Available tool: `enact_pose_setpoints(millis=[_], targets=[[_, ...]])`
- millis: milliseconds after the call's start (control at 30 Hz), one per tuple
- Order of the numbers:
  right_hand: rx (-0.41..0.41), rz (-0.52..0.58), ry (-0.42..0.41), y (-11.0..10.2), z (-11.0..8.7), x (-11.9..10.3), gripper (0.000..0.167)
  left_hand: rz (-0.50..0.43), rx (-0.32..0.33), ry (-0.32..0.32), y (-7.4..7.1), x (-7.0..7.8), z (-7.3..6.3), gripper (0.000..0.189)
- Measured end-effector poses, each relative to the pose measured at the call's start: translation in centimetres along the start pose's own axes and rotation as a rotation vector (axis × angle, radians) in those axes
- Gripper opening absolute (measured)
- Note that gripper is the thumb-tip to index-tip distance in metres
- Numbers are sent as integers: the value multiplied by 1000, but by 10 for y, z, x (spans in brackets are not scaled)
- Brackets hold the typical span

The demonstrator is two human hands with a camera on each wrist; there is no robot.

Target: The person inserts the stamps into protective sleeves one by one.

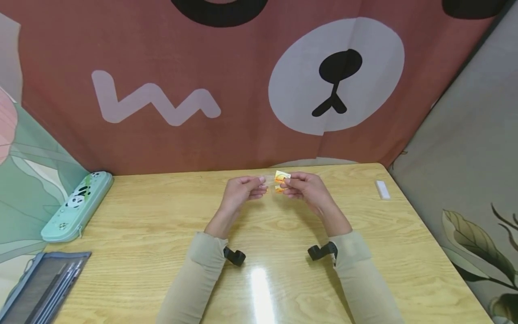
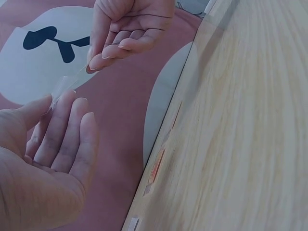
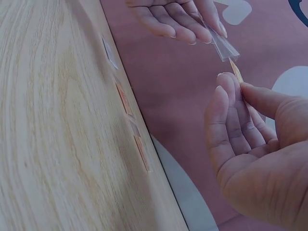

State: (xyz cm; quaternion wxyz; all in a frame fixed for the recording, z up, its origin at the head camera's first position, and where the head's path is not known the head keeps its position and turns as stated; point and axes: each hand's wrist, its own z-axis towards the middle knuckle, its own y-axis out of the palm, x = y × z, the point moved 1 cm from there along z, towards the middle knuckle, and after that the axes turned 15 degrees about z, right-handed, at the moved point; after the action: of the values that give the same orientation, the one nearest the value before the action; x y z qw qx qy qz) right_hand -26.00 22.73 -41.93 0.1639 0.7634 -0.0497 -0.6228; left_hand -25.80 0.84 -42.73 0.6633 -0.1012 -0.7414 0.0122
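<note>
My left hand (image 1: 242, 192) pinches a small clear plastic sleeve (image 3: 225, 49) between thumb and index finger above the table's far edge. Facing it, my right hand (image 1: 308, 190) pinches a thin yellow-and-orange printed piece (image 1: 281, 176) by its lower right corner. The piece's near end meets or almost meets the sleeve's opening; whether it is inside I cannot tell. On the table behind the hands lie flat orange printed pieces (image 3: 123, 98) and a clear or whitish strip (image 3: 109, 53). The hands partly hide these in the head view.
A white block (image 1: 382, 190), perhaps an eraser, lies at the table's far right. A mint panda case (image 1: 78, 204) rests at the left edge, with a dark mesh pouch (image 1: 50, 288) of long thin items nearer me. A printed red curtain (image 1: 243, 139) hangs behind the table.
</note>
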Motion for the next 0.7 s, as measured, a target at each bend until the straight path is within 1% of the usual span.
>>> enact_pose_setpoints(millis=[67,200,367,533,700], targets=[[2,-2,-1,-1,0,1,38,-4,-3,-6,0,-1,0,29],[4,-12,-10,-2,0,3,29,-17,-8,-12,2,-1,-1,26],[26,-11,-42,-3,0,3,22,-49,-9,-16,2,1,-1,28],[46,9,-53,-3,-1,1,24,-56,-20,-34,2,1,-1,24],[36,-1,-42,-4,-2,-2,31,-51,-42,-39,1,2,-1,24]])
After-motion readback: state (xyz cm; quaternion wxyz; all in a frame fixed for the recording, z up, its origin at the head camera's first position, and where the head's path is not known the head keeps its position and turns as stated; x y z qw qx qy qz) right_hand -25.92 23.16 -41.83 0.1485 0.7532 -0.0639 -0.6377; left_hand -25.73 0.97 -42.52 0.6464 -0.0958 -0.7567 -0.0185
